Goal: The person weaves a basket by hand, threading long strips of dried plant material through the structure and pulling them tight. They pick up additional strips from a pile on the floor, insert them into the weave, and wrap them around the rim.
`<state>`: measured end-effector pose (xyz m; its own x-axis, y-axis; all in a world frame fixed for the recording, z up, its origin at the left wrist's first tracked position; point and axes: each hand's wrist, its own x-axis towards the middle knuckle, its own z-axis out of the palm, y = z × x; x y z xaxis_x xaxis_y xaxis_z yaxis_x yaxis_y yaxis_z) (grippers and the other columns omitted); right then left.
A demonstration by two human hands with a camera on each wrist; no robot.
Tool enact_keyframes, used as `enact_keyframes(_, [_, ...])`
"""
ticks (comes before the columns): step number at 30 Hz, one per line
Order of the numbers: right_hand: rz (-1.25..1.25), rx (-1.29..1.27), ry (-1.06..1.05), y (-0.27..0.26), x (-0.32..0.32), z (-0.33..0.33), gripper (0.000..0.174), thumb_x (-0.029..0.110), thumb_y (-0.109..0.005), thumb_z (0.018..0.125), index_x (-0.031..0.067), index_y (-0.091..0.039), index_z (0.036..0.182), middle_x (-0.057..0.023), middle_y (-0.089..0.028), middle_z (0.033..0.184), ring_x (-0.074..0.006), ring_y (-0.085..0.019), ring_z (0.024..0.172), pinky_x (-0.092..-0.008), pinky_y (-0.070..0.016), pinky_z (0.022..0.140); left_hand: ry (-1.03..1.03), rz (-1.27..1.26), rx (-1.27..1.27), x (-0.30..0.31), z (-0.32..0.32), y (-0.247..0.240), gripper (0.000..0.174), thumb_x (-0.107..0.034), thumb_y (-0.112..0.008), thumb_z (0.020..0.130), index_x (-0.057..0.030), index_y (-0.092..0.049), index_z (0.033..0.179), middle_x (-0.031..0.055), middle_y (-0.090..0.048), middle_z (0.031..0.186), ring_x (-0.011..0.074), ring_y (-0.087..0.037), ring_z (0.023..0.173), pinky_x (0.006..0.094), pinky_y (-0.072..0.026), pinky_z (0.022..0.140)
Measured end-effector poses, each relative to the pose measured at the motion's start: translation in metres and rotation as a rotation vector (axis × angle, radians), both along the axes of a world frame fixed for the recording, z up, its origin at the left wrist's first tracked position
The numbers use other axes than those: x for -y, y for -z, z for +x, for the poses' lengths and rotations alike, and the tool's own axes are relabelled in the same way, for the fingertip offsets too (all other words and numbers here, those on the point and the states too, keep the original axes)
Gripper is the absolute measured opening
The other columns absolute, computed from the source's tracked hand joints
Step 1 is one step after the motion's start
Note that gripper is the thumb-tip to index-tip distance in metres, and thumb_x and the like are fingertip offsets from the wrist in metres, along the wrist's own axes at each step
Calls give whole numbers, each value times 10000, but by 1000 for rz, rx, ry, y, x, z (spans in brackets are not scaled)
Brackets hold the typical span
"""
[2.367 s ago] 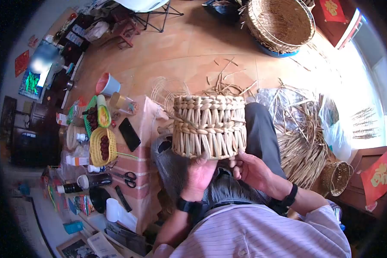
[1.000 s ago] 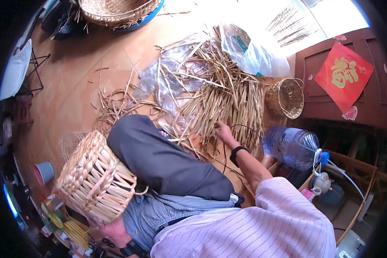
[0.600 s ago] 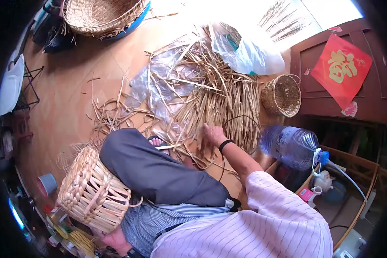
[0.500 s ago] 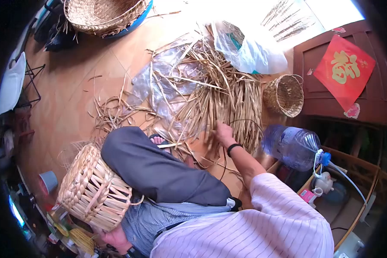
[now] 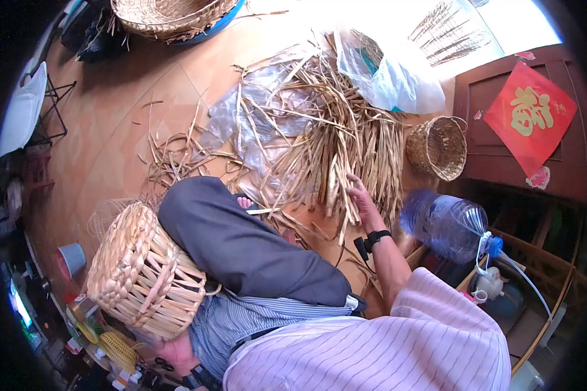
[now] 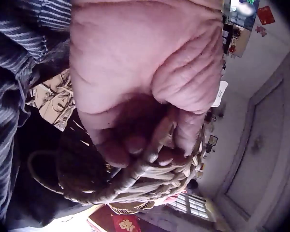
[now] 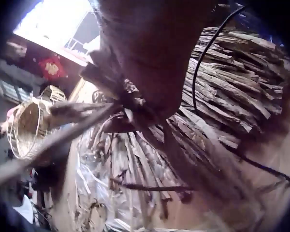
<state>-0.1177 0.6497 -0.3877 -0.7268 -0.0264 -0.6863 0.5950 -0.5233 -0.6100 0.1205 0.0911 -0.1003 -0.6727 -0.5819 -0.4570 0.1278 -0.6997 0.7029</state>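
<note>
The woven basket (image 5: pixel 147 270), braided around its side, lies tilted beside the person's knee. The left hand (image 5: pixel 176 354) supports it from below; in the left wrist view the left hand's (image 6: pixel 145 72) fingers curl over the basket's rim (image 6: pixel 121 186). Over the pile of dry strands (image 5: pixel 372 153) on the floor, the right hand (image 5: pixel 365 202) holds some strands (image 5: pixel 338 189). In the right wrist view the right hand (image 7: pixel 145 63) pinches strands (image 7: pixel 63 140), dark and blurred, with the pile (image 7: pixel 237 82) behind.
A small basket (image 5: pixel 437 148) and a large water bottle (image 5: pixel 447 225) stand right of the pile. Plastic sheeting (image 5: pixel 241 124) lies under loose strands. A large basket (image 5: pixel 169 16) is at the upper left, a red cabinet (image 5: pixel 476 143) at right.
The view has turned from the lap toward the floor pile. The right hand left the basket for the pile and now has strands in its fingers. The left hand keeps its hold on the basket.
</note>
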Motion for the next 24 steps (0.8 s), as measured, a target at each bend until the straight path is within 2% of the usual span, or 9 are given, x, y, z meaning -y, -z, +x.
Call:
enact_keyframes(3, [-7,9,-204,72,-21,19,486,-1,-693,897,130,-614,1358,-32,-655,1122,-114,-591,802,-242,-444,600,-5,-1,2,3,-8,0,962,-190,-853,865,-125,-319,1662,123,-352,1704,341,-331,1560,561,-303,1288])
enact_keyframes(7, [357,82,-184,68,-11,18,353,-82,-612,884,88,-689,1184,12,-618,1019,-86,-530,708,-243,-435,592,-73,13,39,0,2,0,975,-181,-864,850,-115,-323,1658,124,-363,1698,339,-335,1557,556,-304,1288])
enact_keyframes(10, [769,39,-278,126,-27,37,279,-57,-631,883,88,-717,1106,-23,-627,1013,-108,-555,756,-275,-458,610,-13,48,-3,9,7,7,983,-174,-874,838,-99,-328,1652,124,-373,1692,336,-338,1555,556,-304,1289])
enact_keyframes(11, [1063,36,-512,108,-32,31,224,-8,-686,856,70,-725,1063,-115,-662,1085,-201,-636,906,-368,-524,685,-12,41,5,9,6,7,988,-174,-877,835,-95,-326,1652,125,-372,1693,338,-338,1555,557,-304,1288])
enact_keyframes(14, [1729,-78,-820,21,9,5,209,16,-707,773,70,-706,976,-203,-647,1229,-357,-632,1126,-433,-535,893,-16,26,27,8,8,5,1000,-174,-882,830,-88,-321,1653,127,-365,1695,342,-335,1555,564,-302,1288])
enact_keyframes(15, [1752,-110,-929,13,17,-7,220,47,-709,791,72,-678,1007,-171,-606,1224,-329,-578,1230,-435,-510,1003,-19,22,22,9,9,7,1002,-173,-881,830,-90,-319,1655,128,-363,1696,343,-334,1555,567,-302,1287])
enact_keyframes(18, [1661,-742,-892,33,34,-28,240,43,-649,849,74,-662,1087,-162,-610,1150,-347,-593,1167,-451,-537,969,14,-11,12,8,4,6,1007,-165,-875,827,-100,-313,1660,128,-356,1700,346,-331,1557,575,-300,1287])
enact_keyframes(21, [1477,-791,-1074,55,44,-53,194,20,-597,874,39,-601,1067,-196,-616,1089,-402,-623,1127,-489,-558,905,4,-19,8,10,8,8,1007,-161,-870,828,-114,-310,1664,127,-353,1702,345,-328,1559,578,-298,1287])
enact_keyframes(24, [1471,-555,-1161,66,28,-68,216,0,-577,887,30,-573,1101,-214,-612,1098,-443,-642,1096,-495,-567,888,-29,-6,15,7,10,6,1012,-161,-870,826,-124,-308,1667,126,-349,1703,345,-325,1560,582,-298,1286])
